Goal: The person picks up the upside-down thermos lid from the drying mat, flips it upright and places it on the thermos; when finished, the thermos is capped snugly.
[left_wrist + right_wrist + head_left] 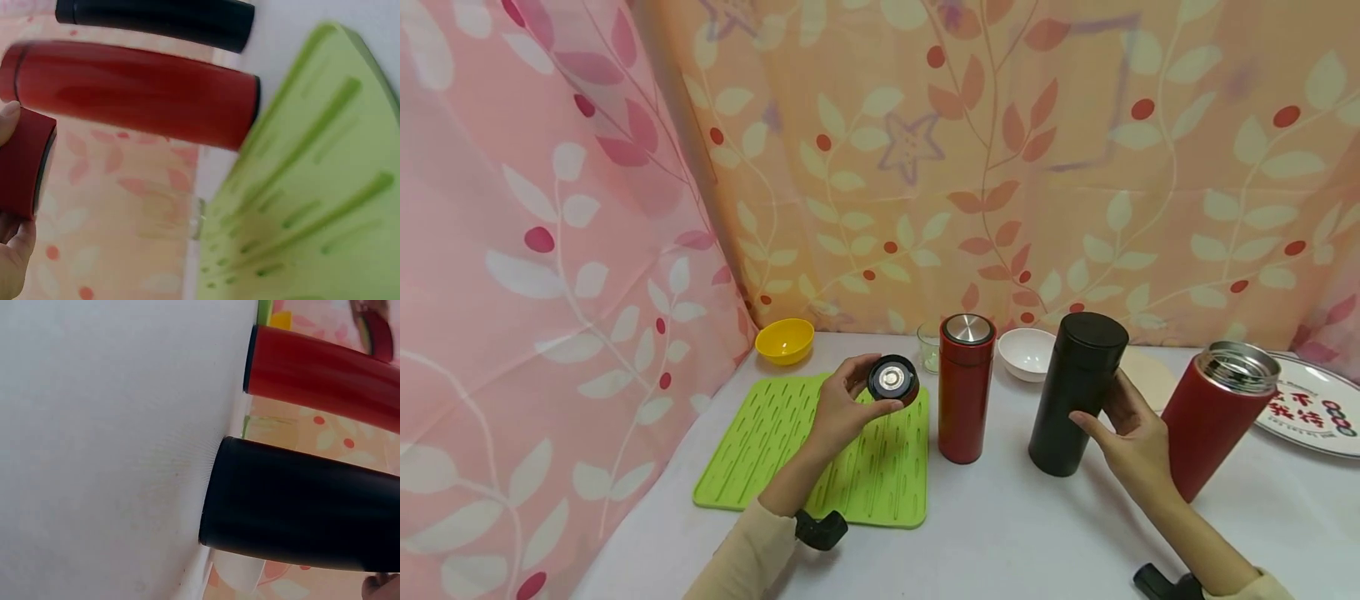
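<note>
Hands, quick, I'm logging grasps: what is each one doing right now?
Left hand: fingers pinch the red lid above the green mat.
Right hand: fingers hold the black flask, standing on the table.

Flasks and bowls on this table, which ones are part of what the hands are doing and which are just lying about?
In hand:
left hand gripping a red flask lid, above the green mat
right hand on the black flask
lidless red flask

Lying about:
capped red flask
yellow bowl
white bowl
small glass
printed plate
</note>
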`<action>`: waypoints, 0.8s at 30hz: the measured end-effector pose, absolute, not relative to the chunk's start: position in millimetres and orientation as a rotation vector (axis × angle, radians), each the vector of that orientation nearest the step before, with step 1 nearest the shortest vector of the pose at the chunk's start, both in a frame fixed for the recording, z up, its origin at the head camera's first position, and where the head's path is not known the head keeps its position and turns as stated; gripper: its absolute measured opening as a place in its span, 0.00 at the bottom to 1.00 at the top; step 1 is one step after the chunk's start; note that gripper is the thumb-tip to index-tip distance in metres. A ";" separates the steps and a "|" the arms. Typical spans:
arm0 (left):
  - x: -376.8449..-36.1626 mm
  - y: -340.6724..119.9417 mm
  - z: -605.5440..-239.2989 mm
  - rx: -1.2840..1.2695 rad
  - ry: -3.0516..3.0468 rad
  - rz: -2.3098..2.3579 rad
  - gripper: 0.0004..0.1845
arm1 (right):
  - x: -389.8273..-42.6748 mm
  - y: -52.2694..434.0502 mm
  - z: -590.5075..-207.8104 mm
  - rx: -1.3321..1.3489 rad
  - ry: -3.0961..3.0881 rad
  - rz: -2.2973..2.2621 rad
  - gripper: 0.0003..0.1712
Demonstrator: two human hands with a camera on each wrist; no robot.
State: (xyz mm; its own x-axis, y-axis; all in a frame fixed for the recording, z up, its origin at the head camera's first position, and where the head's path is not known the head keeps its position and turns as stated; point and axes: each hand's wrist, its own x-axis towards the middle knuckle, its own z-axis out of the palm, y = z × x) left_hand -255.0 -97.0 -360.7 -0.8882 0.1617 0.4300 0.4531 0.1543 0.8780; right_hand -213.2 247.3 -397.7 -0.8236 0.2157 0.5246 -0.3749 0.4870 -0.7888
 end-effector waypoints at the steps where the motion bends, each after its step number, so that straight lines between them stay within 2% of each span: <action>1: -250.0 -95.9 -354.5 -0.617 -2.182 -1.794 0.36 | -212.9 247.5 -396.7 0.138 -2.138 1.349 0.47; 6: -229.5 -87.8 -337.3 -0.757 -2.119 -1.710 0.35 | -210.8 249.6 -386.6 0.207 -1.954 1.421 0.43; 16: -212.9 -66.1 -342.0 -1.034 -1.970 -1.556 0.39 | -195.4 250.4 -352.7 0.531 -1.394 1.650 0.32; 24: -203.0 -45.0 -324.9 -1.119 -1.941 -1.528 0.37 | -176.5 214.0 -344.5 0.795 -1.493 1.684 0.32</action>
State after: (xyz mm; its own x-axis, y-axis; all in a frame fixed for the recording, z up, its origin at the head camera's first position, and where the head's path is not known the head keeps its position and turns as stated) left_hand -203.0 -45.0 -324.9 -0.5836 0.3291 0.7424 0.7989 0.0687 0.5976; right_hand -176.5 214.0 -344.5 -0.5366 0.1236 0.8347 -0.8435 -0.0522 -0.5345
